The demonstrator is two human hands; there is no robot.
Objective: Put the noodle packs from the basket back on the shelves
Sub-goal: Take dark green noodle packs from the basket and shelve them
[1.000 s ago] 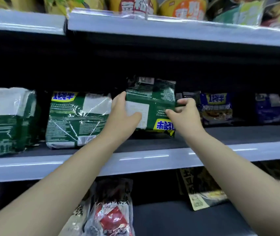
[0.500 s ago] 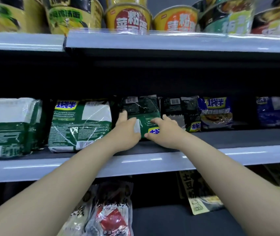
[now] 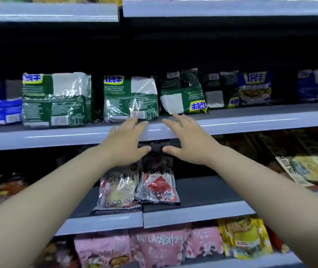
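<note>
A dark green noodle pack (image 3: 183,97) stands upside down on the middle shelf (image 3: 251,120), between a larger green multipack (image 3: 130,97) and a black pack (image 3: 220,91). My left hand (image 3: 125,144) hovers just in front of the shelf edge, fingers spread, holding nothing. My right hand (image 3: 189,142) hovers beside it, fingers straight, fingertips close below the green pack but apart from it. No basket is in view.
More packs line the middle shelf: a green multipack (image 3: 56,98) and a blue one (image 3: 1,107) at left, blue packs (image 3: 255,88) at right. Clear packs (image 3: 137,186) lean on the lower shelf. Pink (image 3: 160,246) and yellow packs (image 3: 245,236) fill the bottom shelf.
Both hands have let go of the dark green pack, which now stands on the shelf, and have drawn back to the shelf's front edge. The view has tilted downward.
</note>
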